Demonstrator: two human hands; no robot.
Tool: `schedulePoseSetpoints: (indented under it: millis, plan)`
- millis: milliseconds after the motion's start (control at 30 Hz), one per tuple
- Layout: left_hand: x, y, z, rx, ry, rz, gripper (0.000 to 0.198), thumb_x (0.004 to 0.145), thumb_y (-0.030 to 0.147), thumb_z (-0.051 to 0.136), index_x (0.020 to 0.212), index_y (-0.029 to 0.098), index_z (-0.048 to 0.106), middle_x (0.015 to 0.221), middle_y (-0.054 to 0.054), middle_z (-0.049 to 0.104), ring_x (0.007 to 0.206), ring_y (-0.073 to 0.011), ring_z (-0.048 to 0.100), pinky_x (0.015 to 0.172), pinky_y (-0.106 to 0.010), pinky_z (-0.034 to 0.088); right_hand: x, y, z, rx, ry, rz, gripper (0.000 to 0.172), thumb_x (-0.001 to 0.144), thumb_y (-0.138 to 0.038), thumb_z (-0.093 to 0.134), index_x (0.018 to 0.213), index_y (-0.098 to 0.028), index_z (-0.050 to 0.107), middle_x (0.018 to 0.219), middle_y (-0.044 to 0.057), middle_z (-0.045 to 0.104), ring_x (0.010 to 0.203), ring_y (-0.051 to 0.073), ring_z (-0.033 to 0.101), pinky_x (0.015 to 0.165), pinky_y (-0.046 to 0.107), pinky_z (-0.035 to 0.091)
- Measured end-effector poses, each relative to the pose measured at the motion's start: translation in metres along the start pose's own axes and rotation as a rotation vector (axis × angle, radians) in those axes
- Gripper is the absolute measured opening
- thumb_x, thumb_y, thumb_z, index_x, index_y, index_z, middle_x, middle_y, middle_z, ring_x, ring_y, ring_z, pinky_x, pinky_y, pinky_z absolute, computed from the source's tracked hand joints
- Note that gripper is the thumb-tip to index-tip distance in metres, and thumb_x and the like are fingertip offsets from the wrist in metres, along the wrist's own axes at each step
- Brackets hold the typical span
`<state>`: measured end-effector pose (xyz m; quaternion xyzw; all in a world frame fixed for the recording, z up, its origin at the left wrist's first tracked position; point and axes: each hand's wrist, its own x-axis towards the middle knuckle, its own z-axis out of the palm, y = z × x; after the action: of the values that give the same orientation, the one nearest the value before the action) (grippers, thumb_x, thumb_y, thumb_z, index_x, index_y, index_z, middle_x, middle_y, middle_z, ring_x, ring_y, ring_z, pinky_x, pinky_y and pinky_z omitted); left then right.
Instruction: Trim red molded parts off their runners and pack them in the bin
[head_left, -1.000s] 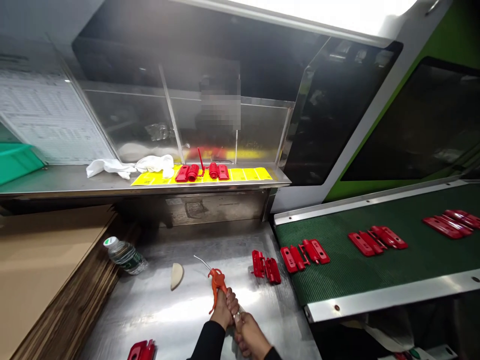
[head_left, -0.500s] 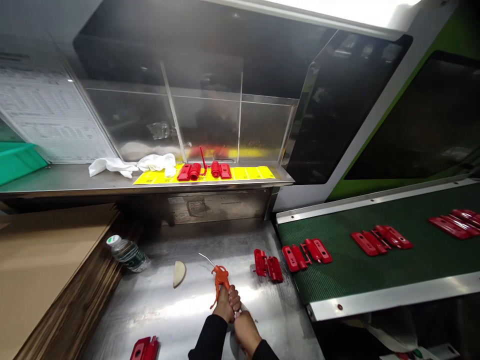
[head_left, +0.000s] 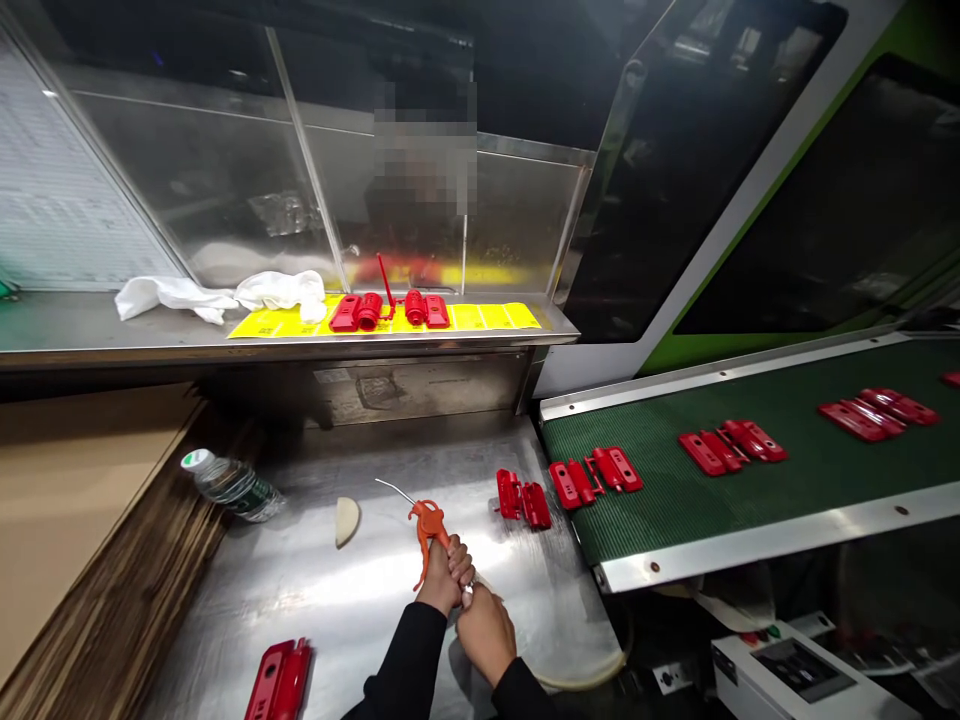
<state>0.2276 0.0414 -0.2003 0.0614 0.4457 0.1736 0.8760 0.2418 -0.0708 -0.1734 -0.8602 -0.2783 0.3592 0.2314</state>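
An orange air blow gun [head_left: 431, 521] with a thin bent metal nozzle is held above the steel table. My left hand [head_left: 448, 573] is closed around its handle. Just below, my right hand [head_left: 487, 630] is wrapped round the handle's lower end, where the hose fitting is mostly hidden by the fingers. A pale hose [head_left: 589, 684] curves away behind my right sleeve and over the table's edge. Right of the gun, a red moulded part [head_left: 523, 500] lies on the table. Another red part [head_left: 276, 682] sits at the front left, cut off by the frame.
A green conveyor belt [head_left: 645, 530] at the right carries several red parts. On the steel table [head_left: 315, 590] are a pale half-round piece [head_left: 347, 522] and a water bottle [head_left: 232, 485], beside stacked cardboard [head_left: 67, 540]. The shelf [head_left: 75, 335] holds white cloths and a red part on yellow labels.
The view has shifted, so most things appear higher and farther left, and more of the hose shows. Both hands keep their hold on the blow gun and its lower end.
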Motion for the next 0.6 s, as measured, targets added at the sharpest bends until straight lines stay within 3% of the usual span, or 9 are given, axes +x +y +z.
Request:
schedulePoseSetpoints:
  millis: [133, 467, 600]
  plan:
    - [-0.005, 0.001, -0.002, 0.008, -0.086, 0.030, 0.025, 0.095, 0.038, 0.059, 0.103, 0.015, 0.062, 0.084, 0.000, 0.063, 0.059, -0.0088, 0.057, 0.049, -0.022, 0.049, 0.005, 0.006, -0.010, 0.143, -0.046, -0.036, 0.020, 0.099, -0.030, 0.052, 0.098, -0.016, 0.066, 0.092, 0.002, 0.071, 0.089, 0.018, 0.067, 0.085, 0.038, 0.053]
    - [-0.021, -0.004, 0.013, -0.027, -0.284, 0.246, 0.035, 0.096, 0.049, 0.053, 0.084, 0.016, 0.060, 0.061, 0.008, 0.050, 0.044, -0.0061, 0.041, 0.043, -0.021, 0.040, 0.013, 0.010, -0.012, 0.365, -0.065, -0.031, 0.034, 0.096, -0.048, 0.056, 0.085, -0.017, 0.062, 0.077, -0.002, 0.062, 0.067, 0.012, 0.057, 0.067, 0.030, 0.049]
    - [-0.041, -0.005, 0.016, -0.022, -0.332, 0.314, 0.033, 0.094, 0.049, 0.057, 0.087, 0.017, 0.060, 0.064, 0.005, 0.053, 0.054, -0.0095, 0.052, 0.052, -0.024, 0.046, 0.016, 0.008, -0.013, 0.458, -0.098, -0.001, 0.036, 0.097, -0.049, 0.054, 0.082, -0.017, 0.059, 0.072, -0.005, 0.057, 0.058, 0.009, 0.051, 0.058, 0.026, 0.045]
